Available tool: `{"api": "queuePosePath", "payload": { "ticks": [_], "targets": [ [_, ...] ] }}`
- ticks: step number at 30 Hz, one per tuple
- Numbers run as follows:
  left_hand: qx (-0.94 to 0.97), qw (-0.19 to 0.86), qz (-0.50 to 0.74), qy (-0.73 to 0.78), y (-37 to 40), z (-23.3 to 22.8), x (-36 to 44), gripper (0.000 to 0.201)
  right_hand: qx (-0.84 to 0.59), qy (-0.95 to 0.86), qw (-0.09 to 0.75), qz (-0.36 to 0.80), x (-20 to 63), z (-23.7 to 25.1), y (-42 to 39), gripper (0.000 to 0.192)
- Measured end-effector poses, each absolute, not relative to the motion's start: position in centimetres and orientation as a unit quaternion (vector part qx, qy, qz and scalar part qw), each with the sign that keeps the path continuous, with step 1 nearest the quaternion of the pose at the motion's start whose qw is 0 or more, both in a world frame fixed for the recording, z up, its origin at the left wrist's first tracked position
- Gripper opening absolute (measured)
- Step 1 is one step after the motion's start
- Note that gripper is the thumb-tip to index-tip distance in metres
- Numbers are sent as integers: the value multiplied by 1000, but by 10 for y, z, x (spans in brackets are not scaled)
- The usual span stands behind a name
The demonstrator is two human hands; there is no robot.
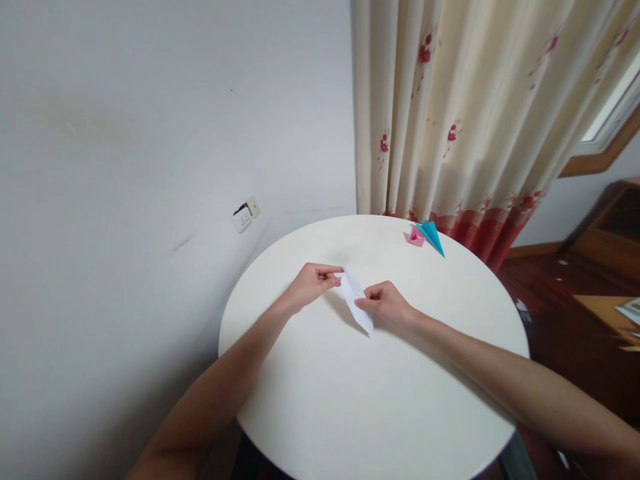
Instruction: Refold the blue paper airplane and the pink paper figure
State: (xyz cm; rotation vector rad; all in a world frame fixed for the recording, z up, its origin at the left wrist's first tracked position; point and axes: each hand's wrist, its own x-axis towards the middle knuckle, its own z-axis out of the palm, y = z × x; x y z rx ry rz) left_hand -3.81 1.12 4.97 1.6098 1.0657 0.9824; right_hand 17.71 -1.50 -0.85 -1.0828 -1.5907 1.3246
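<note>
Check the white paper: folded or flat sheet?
Folded: the white paper is a narrow pointed strip with visible creases, pinched between left hand and right hand.

Head view: my left hand [311,283] pinches the upper end of a folded white paper [356,299]; my right hand [386,304] pinches its right edge near the middle. The paper's lower tip touches the round white table [350,400]. A blue paper plane [431,236] and pink folded paper [415,236] lie touching near the far rim, before a flowered curtain [475,113].

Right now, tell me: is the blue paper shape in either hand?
No, the blue paper shape lies at the table's far edge, apart from both hands.
</note>
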Motion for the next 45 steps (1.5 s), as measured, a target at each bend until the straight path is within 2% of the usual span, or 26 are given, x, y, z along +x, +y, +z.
{"api": "queuePosePath", "payload": {
  "ticks": [4,9,18,26,36,45],
  "targets": [
    [674,473,386,416,8,54,-38,48,-420,-642,388,510,178,-9,-14,36],
    [682,509,340,400,3,55,-36,41,-426,-652,385,495,179,-10,-12,39],
    [638,489,393,447,8,50,-37,39,-419,-653,386,499,179,-12,-13,35],
    [614,561,346,435,7,53,-42,38,-409,-663,383,496,180,-13,-12,32],
    [600,556,360,448,3,54,-39,38,-410,-674,375,487,180,-15,-11,34],
    [605,527,395,448,6,49,-34,25,-409,-667,383,490,180,-10,-14,35]
  ]
}}
